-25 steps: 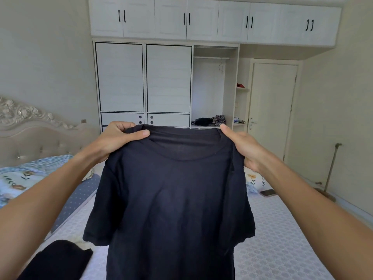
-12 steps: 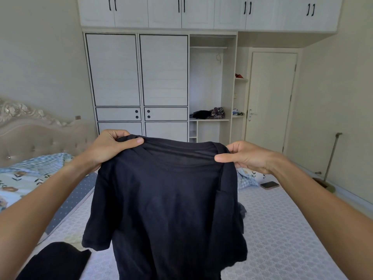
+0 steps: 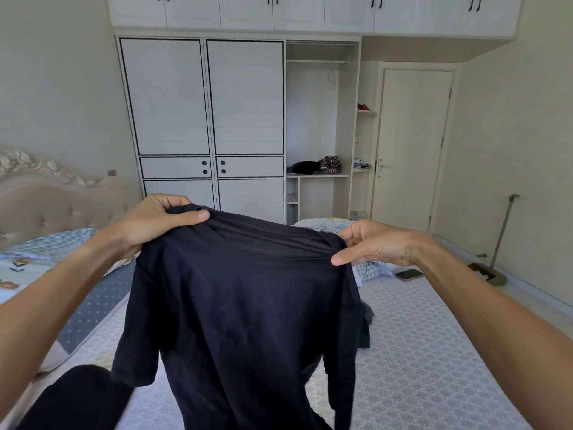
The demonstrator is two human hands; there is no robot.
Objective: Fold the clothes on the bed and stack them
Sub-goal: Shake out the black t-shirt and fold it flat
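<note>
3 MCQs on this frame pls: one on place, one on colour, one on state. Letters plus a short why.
1. Where does the phone lie?
A. on the bed near its right edge
B. on a wardrobe shelf
C. on the floor

2. What colour is the T-shirt?
A. white
B. dark navy, near black
C. red

3. What state is the T-shirt in?
A. folded flat on the bed
B. on a hanger
C. held up by both shoulders, hanging open

Key:
1 A, it rests on the mattress past the right hand.
2 B, the whole cloth reads very dark.
3 C, the left hand and right hand pinch the shoulders and the body hangs down.
</note>
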